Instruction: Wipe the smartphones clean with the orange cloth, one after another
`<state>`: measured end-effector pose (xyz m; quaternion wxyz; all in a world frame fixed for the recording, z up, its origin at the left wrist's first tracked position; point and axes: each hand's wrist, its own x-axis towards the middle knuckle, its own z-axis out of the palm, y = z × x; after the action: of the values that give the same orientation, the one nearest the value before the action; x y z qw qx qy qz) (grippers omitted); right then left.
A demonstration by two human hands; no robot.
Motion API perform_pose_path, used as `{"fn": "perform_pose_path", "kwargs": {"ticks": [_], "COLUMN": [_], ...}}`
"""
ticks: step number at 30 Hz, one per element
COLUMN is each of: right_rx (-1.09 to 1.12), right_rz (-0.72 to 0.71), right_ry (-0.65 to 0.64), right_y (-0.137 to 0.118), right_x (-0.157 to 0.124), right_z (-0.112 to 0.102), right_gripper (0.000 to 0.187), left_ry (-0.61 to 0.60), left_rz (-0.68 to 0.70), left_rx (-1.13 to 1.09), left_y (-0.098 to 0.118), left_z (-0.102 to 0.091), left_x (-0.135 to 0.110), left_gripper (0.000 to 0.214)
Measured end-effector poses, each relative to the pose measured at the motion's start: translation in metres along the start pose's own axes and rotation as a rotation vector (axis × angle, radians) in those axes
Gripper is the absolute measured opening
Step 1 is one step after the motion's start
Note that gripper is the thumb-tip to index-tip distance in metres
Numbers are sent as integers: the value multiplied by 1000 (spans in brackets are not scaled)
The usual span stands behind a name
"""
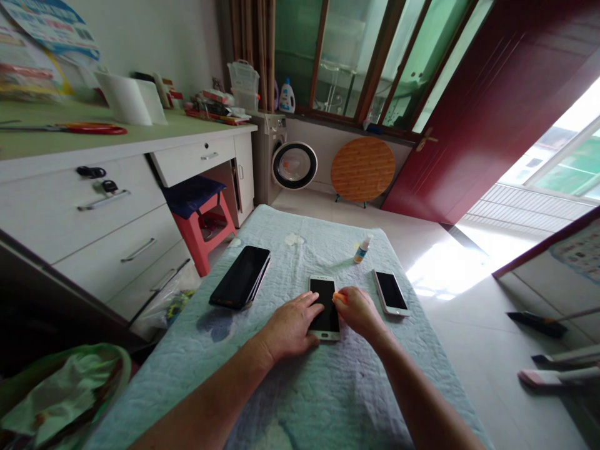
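A white-framed smartphone point(324, 322) lies screen up on the quilted cover, its screen dark. My left hand point(293, 319) rests over its left side, fingers spread across the glass and the thumb near the bottom edge. At the phone's right edge, my right hand point(359, 309) is closed on a small orange piece point(340, 298), mostly hidden by the fingers; it may be soft, but I cannot tell its kind. Left of the hands lies a larger black device point(244, 275), seemingly stacked on another. To the right is a second white smartphone point(391, 292). A small spray bottle point(362, 250) stands beyond.
The pale blue quilted cover point(276, 231) spreads over the work surface. At left are a white desk point(117, 206), a pink stool point(197, 234) and a green waste bin point(124, 362). A washing machine point(267, 137), a round folding table point(363, 169) and a red door point(469, 112) stand behind.
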<state>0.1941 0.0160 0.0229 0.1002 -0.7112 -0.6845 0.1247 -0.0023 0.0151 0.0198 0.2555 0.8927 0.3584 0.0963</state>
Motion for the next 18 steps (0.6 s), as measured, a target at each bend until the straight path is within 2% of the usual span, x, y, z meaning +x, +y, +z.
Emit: {"fn": "perform_pose_path", "kwargs": {"ticks": [8,14,16,18], "right_rx": [6,38,69,127], "right_rz": [-30,-58,-89,-139], "right_ry": [-83,-106,-183,-323], "right_y": [-6,-5,-5,-6], "right_x": [-46,-65,-66,-65], "right_z": [-6,-10,-17,-27], "right_gripper": [20,22,21,20], "left_ry": [4,-6,-10,-14], "left_rz": [-7,-14,-15,-14], "left_rx": [39,44,45,43], "left_y": [0,2,2,2], "left_z": [2,0,0,0], "left_x": [0,-1,-1,0], "left_gripper": [64,64,65,65]}}
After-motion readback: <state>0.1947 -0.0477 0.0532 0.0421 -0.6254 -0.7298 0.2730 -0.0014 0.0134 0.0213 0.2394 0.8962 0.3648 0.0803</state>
